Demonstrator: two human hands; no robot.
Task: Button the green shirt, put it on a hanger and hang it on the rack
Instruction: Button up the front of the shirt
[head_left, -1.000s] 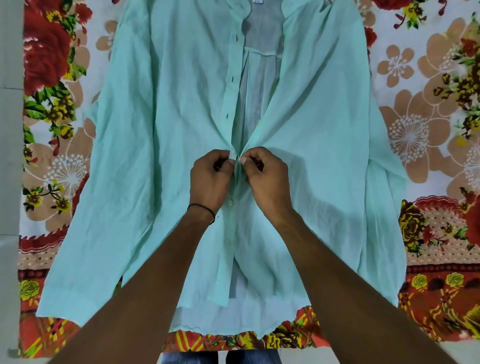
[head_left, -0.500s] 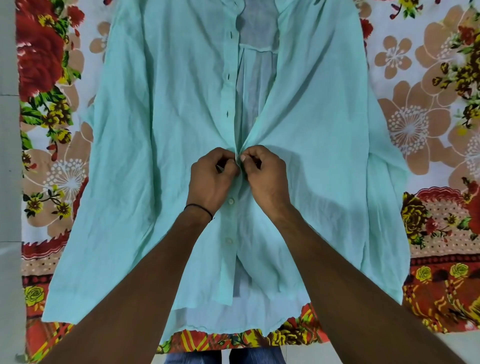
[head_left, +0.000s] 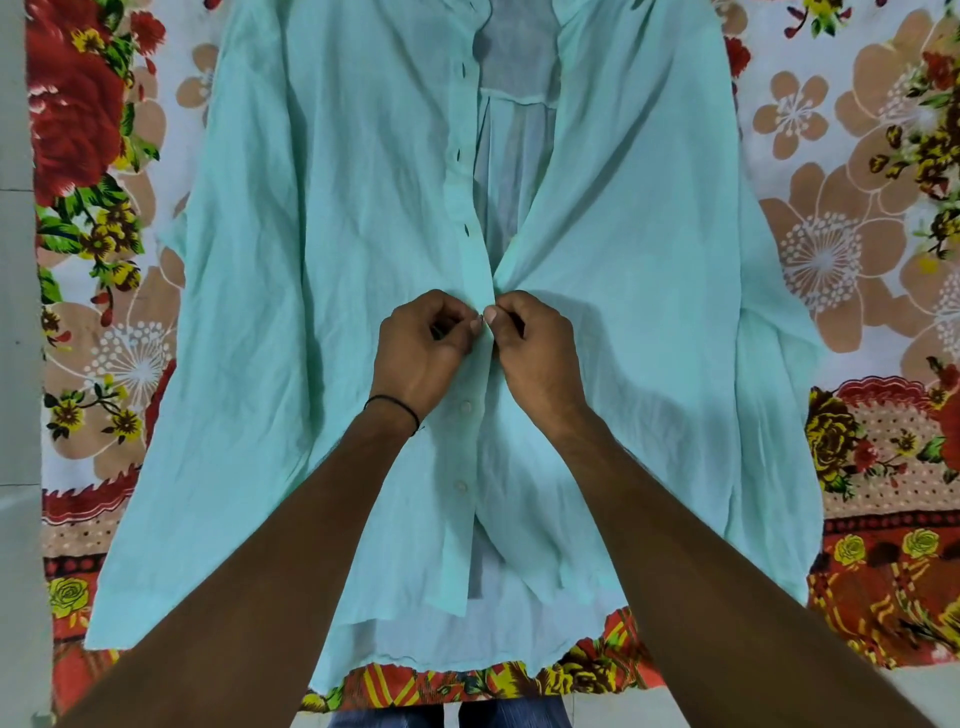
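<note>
Thin, limp shirt (head_left: 322, 270): left hand (head_left: 421, 353) and right hand (head_left: 535, 348) pinch the placket edges; hold beside each button.

Bright floral bedsheet (head_left: 831, 260) over pale tiled floor (head_left: 18, 519), evenly lit.
</note>
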